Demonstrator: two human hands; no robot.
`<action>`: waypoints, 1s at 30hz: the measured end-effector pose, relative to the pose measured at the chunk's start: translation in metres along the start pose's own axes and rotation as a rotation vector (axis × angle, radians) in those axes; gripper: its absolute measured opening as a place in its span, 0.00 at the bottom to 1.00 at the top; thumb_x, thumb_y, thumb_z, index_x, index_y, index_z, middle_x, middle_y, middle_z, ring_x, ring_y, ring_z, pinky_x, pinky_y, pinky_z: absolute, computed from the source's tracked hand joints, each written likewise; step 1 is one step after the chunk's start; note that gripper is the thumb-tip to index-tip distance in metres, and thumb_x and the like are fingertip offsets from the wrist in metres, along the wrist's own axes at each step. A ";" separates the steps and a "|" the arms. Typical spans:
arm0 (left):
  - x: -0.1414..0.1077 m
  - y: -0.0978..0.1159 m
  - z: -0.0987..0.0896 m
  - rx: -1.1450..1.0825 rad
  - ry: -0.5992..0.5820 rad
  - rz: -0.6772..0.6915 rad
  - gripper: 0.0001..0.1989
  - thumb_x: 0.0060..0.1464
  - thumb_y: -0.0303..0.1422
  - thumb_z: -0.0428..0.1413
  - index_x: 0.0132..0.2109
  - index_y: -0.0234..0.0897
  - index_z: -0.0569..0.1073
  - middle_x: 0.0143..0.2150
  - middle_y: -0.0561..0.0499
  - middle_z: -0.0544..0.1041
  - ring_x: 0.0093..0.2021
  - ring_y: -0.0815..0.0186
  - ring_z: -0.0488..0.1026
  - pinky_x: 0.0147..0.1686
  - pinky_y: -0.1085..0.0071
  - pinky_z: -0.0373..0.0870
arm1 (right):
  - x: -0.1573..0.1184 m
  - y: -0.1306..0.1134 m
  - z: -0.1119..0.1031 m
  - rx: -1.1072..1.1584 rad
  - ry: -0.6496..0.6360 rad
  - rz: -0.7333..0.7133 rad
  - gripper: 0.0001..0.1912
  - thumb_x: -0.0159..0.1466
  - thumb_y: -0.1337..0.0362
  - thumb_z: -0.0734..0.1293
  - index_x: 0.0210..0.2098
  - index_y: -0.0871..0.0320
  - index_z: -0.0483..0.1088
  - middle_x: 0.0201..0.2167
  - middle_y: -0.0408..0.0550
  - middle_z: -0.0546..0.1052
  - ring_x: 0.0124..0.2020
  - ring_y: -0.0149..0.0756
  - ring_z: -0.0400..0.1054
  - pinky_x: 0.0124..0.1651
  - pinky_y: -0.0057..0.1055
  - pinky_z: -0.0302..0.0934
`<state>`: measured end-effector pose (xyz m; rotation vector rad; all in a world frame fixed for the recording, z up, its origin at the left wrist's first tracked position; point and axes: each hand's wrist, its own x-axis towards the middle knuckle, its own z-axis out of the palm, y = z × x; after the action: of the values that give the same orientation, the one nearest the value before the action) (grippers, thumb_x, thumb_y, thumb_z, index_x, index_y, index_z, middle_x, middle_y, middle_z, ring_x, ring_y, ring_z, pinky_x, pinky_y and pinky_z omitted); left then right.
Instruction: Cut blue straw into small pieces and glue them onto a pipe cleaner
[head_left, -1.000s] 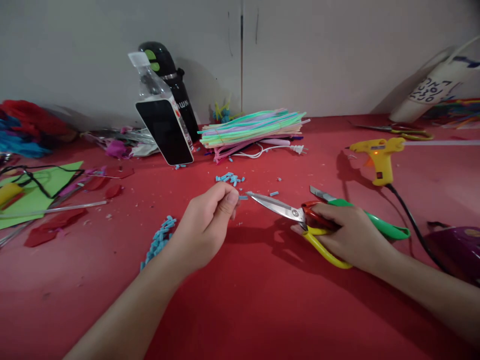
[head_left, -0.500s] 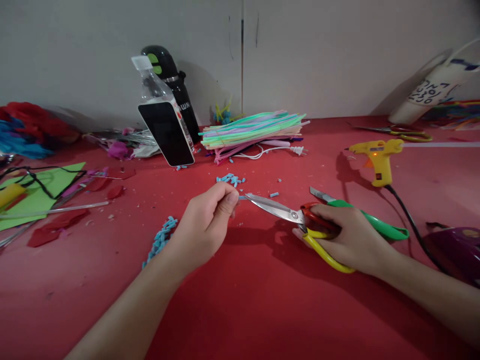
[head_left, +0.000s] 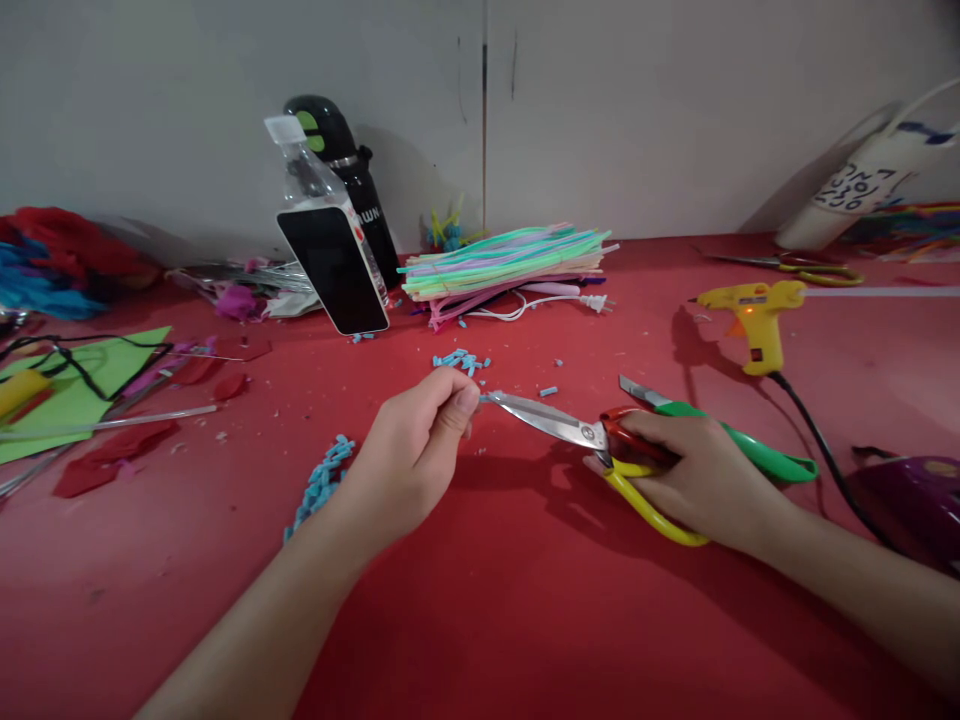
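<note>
My left hand [head_left: 420, 445] pinches a small light-blue piece [head_left: 484, 398] between thumb and forefinger; only its end shows. The tips of the scissors [head_left: 551, 418] meet that end. My right hand [head_left: 686, 465] is wrapped round the scissors' red and yellow handles, and the blades look nearly together. Beyond my left hand lies a small scatter of short blue pieces [head_left: 459, 360]. A larger heap of blue pieces [head_left: 322, 482] sits beside my left wrist. One loose blue piece [head_left: 549, 391] rests just past the blades.
A green-handled utility knife [head_left: 742, 445] lies beyond my right hand, near a yellow glue gun [head_left: 757, 315] with a black cord. At the back are a bundle of pipe cleaners [head_left: 510, 265], a phone [head_left: 336, 268] leaning on a bottle, and a black flask [head_left: 367, 205].
The scissor blades have drawn slightly closer together at the blue piece. Both hands stay almost where they were.
</note>
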<state>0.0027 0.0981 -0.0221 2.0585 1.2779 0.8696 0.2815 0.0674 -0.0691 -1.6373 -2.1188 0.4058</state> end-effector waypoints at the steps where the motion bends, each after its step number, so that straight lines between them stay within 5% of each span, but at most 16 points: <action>1: 0.000 0.000 0.000 0.001 0.000 -0.003 0.13 0.67 0.37 0.44 0.34 0.38 0.64 0.28 0.55 0.66 0.27 0.72 0.60 0.27 0.73 0.58 | 0.000 0.000 0.000 -0.005 0.005 0.002 0.16 0.56 0.59 0.69 0.22 0.56 0.58 0.19 0.37 0.56 0.23 0.29 0.46 0.25 0.27 0.46; 8: 0.000 0.000 0.001 0.004 0.003 0.012 0.13 0.67 0.37 0.44 0.34 0.38 0.64 0.28 0.55 0.66 0.27 0.72 0.60 0.27 0.73 0.58 | 0.001 -0.002 -0.001 -0.003 0.003 0.006 0.19 0.58 0.53 0.68 0.22 0.56 0.57 0.19 0.37 0.55 0.23 0.28 0.46 0.25 0.27 0.46; 30: 0.000 0.002 0.001 0.026 0.012 0.021 0.12 0.66 0.36 0.44 0.34 0.38 0.65 0.29 0.54 0.66 0.29 0.70 0.61 0.29 0.73 0.59 | 0.001 0.001 0.001 -0.046 0.010 -0.016 0.18 0.56 0.58 0.69 0.21 0.56 0.56 0.18 0.37 0.54 0.23 0.28 0.45 0.24 0.27 0.45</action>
<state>0.0044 0.0977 -0.0212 2.0941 1.2824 0.8804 0.2813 0.0686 -0.0700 -1.6427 -2.1476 0.3455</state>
